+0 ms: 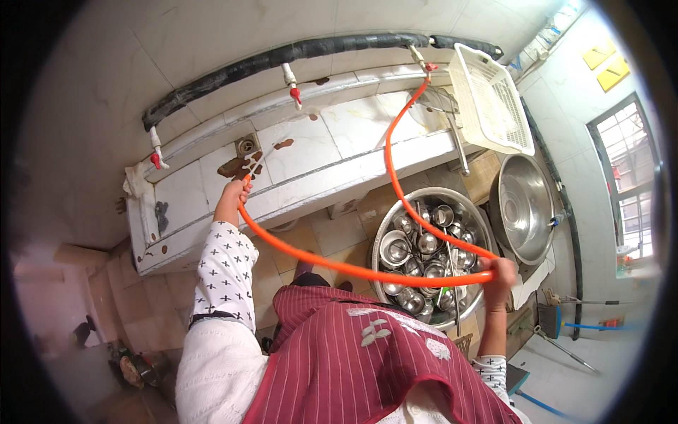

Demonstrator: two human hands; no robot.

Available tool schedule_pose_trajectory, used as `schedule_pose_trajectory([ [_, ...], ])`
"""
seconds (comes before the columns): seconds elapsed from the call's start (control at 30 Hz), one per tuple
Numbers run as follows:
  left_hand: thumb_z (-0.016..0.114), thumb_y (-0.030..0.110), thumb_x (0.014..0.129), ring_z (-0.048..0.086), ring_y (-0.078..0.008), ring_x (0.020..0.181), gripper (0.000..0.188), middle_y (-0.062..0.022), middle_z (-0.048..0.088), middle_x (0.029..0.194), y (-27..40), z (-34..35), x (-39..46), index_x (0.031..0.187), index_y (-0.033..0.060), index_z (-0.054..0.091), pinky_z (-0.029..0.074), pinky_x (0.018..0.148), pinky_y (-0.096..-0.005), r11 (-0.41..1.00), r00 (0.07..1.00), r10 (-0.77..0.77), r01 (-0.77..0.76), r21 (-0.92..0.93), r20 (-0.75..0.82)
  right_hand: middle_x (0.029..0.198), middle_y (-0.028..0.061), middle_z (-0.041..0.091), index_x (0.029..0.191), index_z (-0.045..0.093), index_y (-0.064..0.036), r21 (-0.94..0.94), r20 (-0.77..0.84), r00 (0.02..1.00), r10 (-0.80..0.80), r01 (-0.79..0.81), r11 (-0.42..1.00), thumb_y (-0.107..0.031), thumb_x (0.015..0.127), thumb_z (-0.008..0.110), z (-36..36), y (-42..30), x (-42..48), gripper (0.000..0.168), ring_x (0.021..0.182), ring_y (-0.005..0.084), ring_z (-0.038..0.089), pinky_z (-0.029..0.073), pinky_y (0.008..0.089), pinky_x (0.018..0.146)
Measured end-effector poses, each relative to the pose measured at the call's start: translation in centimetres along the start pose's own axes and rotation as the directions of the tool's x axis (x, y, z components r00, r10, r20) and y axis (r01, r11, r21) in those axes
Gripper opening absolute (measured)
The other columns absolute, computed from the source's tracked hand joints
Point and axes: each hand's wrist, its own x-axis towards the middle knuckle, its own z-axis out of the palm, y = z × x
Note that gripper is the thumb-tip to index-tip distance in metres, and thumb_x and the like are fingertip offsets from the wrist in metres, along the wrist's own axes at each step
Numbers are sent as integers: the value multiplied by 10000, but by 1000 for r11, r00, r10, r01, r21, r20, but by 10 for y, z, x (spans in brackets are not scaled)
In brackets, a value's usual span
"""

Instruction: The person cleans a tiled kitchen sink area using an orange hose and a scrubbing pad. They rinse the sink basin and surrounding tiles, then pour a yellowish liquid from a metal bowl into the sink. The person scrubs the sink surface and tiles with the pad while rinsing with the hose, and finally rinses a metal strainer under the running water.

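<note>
My left hand (238, 192) grips the end of an orange hose (323, 261) above a white tiled trough (296, 185), and water runs from it towards the drain (246, 144). Brown stains or worn patches mark the tiles there. At the right, my right hand (499, 275), slightly blurred, is closed around a bend of the same hose. The hose leads up to a tap with a red handle (431, 67). Between my hands and the trough, on the floor, a large metal basin (377, 249) holds several metal ladles and bowls (428, 243), with the hose passing over it.
Two more red-handled taps (295, 95) hang from the wall pipe (296, 52). A white plastic basket (490, 100) stands at the trough's right end. Below it, a big metal bowl (522, 209) leans against the wall. Brooms (550, 320) and a dustpan (516, 379) lie at lower right.
</note>
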Motion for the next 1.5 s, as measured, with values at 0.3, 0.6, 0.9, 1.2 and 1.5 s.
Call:
schedule_pose_trajectory([
  [0.3,349,140,910,279,-16,367,222,21,415,569,91,12,51,878,-11,509,240,301,-144,941,942,-312,324,-96,121,795,75,573,835,573,-39,-544,-381,917,-118,-119,831,-63,786,630,-52,24,115,78,772,220,571,467,326,679],
  [0.6,401,188,915,298,-2,346,249,26,437,531,145,25,91,786,14,523,233,281,-135,823,841,-531,483,301,104,548,89,413,605,467,-11,63,47,973,224,-227,972,-54,777,622,48,-23,184,236,499,161,358,345,264,479],
  [0.9,532,256,818,426,-118,392,284,-36,498,475,224,33,121,648,38,598,319,349,-300,272,960,-108,-221,937,258,725,108,579,739,550,-61,410,743,555,-375,66,910,-226,690,644,258,-289,271,196,702,303,591,478,403,606],
  [1.2,553,203,794,570,-388,736,253,-251,571,755,331,80,-34,783,-43,609,440,623,-425,-313,780,297,-466,828,551,956,67,514,881,599,-115,848,-73,680,-730,428,314,-243,637,685,372,-466,270,288,1007,249,473,346,409,810],
  [1.5,495,253,847,551,-418,770,312,-246,579,781,228,146,-7,785,-42,577,424,681,-483,-273,657,544,-450,850,522,1057,137,518,1101,478,-74,383,216,806,551,-589,712,-165,685,720,386,5,267,490,918,289,544,440,371,789],
])
